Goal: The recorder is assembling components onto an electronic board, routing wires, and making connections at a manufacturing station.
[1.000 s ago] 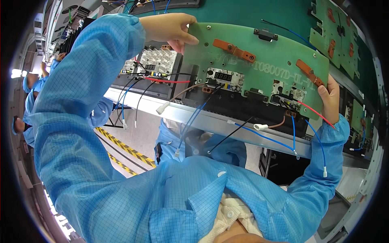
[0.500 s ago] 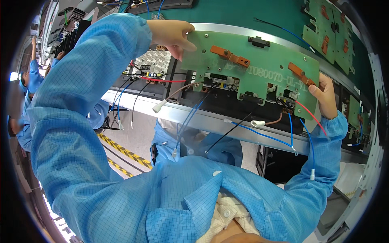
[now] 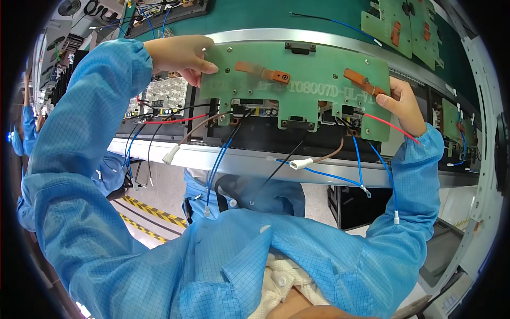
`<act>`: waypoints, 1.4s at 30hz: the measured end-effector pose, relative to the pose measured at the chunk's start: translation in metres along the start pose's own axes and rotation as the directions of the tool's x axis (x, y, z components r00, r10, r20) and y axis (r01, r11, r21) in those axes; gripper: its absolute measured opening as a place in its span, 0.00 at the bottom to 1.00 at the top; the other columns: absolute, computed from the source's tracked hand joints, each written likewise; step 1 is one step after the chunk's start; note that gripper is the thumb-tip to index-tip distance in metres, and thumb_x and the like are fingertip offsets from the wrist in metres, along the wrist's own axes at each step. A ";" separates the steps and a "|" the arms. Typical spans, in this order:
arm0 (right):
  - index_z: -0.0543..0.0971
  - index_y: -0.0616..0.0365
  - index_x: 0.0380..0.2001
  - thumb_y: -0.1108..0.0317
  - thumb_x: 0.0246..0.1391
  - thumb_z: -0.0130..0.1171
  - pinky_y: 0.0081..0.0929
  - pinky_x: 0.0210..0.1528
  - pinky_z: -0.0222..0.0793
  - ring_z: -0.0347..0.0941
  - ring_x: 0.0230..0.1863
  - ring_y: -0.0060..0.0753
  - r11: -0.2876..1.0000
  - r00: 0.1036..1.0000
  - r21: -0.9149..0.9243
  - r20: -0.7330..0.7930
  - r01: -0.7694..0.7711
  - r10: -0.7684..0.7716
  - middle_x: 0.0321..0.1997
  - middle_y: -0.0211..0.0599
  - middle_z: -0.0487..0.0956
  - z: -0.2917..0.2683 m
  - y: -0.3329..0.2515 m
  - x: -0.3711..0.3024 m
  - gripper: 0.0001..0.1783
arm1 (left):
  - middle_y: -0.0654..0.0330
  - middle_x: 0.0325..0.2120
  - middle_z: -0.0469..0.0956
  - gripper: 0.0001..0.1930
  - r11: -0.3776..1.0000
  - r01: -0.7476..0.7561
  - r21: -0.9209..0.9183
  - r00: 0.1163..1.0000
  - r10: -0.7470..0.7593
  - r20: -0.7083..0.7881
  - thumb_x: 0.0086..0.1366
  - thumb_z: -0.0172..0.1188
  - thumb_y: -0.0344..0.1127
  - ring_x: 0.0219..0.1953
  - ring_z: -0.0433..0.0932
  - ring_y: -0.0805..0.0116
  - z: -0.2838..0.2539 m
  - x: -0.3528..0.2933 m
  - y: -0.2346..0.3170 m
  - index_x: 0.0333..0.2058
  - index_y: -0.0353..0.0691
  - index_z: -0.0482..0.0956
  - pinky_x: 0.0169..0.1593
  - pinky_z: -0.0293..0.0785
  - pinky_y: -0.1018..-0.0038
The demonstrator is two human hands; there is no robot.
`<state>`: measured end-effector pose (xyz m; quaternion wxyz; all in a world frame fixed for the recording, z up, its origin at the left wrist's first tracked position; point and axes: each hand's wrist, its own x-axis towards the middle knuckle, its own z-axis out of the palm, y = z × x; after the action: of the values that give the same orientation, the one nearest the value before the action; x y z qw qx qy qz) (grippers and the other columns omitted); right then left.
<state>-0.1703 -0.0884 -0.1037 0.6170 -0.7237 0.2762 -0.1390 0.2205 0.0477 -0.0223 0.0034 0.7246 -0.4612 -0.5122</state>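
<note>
A green fixture plate [image 3: 329, 74] with cutouts along its near edge lies over a black carrier on the bench line. Two brown swivel latches, a left one [image 3: 260, 72] and a right one [image 3: 365, 82], are screwed to its top. My left hand [image 3: 180, 55] grips the plate's far left corner, thumb on top. At the right edge, my right hand [image 3: 404, 106] holds it with the thumb beside the right latch. Through the cutouts parts of a circuit board show. Red, brown, black and blue wires come out, including a brown lead with a white connector [image 3: 302, 164], and hang over the metal rail [image 3: 244, 162].
Left of the plate sits another circuit board [image 3: 169, 93] with wires. More green plates [image 3: 390, 29] rest on the green surface at the far right, near a loose blue-black wire [image 3: 348, 27]. Another wired fixture [image 3: 451, 125] stands right. People in blue are at far left.
The whole view has shifted, so the plate and bench appear further left. Both hands keep their hold on the plate's ends.
</note>
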 end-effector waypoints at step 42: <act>0.65 0.63 0.55 0.48 0.47 0.62 0.20 0.41 0.66 0.71 0.41 0.25 0.995 0.998 -0.095 -0.051 -0.033 0.028 0.41 0.39 0.74 0.015 -0.016 -0.029 0.39 | 0.49 0.30 0.74 0.29 0.994 0.021 0.109 0.999 -0.025 0.040 0.56 0.60 0.24 0.34 0.80 0.62 0.017 -0.020 0.001 0.54 0.25 0.56 0.38 0.80 0.75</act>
<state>-0.1816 -0.0582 -0.0876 0.5765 -0.7446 0.3088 -0.1340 0.2062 0.0683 -0.0148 -0.0514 0.7183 -0.4800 -0.5011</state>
